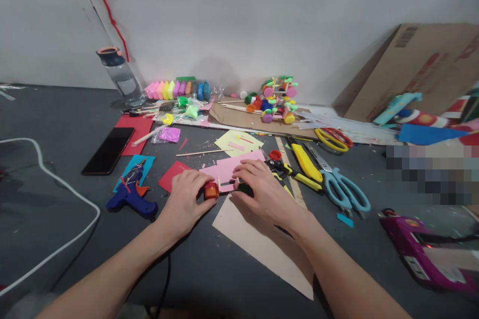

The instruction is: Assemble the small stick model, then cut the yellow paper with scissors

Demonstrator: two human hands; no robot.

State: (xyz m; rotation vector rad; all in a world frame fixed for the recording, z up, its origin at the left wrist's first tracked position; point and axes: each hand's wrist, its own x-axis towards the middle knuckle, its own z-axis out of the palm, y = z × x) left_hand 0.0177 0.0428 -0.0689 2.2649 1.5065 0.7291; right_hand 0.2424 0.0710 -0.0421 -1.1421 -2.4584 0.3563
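My left hand point(183, 198) pinches an orange-red bottle cap point(211, 191) between thumb and fingers. Just right of it is a small pink craft frame point(226, 188) with upright ends. My right hand point(267, 193) curls round a dark green round piece point(245, 189) at the frame's other end; the fingers hide much of it. Both hands are close together over the table, beside pink paper point(239, 162) and a beige sheet point(262, 239). Whether the cap is fixed to the frame is not visible.
A blue glue gun point(130, 194) and a black phone point(108, 150) lie left. At right are a yellow cutter point(306, 162), pliers point(299, 177), blue-handled scissors point(344, 189) and a purple device point(422, 249). Behind stand a water bottle point(123, 79) and small colourful models point(280, 99).
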